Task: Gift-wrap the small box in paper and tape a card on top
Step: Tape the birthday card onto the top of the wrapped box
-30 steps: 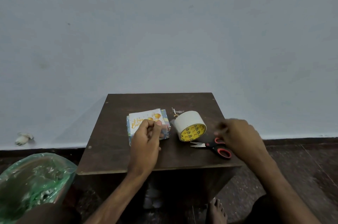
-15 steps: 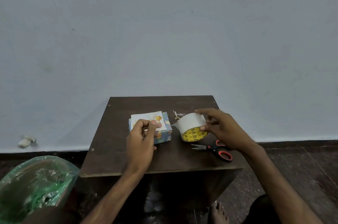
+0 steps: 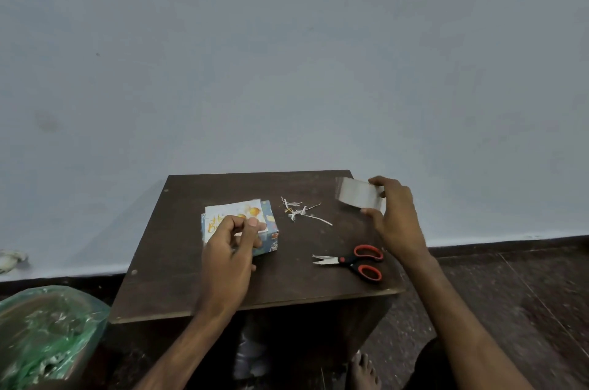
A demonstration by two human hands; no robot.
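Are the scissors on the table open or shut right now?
Slightly open. The scissors lie flat on the table, blade tips parted in a small V, red handles spread apart; neither hand touches them.

Left hand is pinning the white birthday card on the small blue-wrapped box mid-frame, right hand is gripping the white tape roll at right, above the red-handled scissors lying on the dark wooden table.

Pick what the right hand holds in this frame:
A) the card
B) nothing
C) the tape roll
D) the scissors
C: the right hand grips the tape roll lifted above the table, while the scissors lie untouched on it.
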